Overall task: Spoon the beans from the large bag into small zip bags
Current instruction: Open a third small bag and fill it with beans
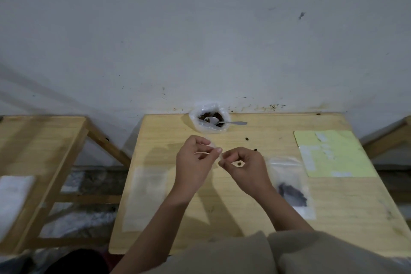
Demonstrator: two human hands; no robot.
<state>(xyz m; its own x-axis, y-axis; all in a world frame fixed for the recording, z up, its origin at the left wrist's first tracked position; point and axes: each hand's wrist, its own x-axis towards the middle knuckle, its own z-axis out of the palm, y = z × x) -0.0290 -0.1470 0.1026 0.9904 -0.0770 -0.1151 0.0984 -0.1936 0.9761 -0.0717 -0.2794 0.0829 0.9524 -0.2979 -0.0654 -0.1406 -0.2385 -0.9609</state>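
I have a small bag [214, 151] pinched between both hands, left [195, 158] and right [243, 168], mid-frame. The spoon [224, 122] lies above in the large bag [209, 118], handle pointing right, nearer my right hand.

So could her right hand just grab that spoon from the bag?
Probably not at once: the right hand is pinching a small zip bag. The spoon handle itself juts out unobstructed.

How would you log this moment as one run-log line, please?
hands: left and right pinch small bag | spoon: in bean bag | filled bag: on table
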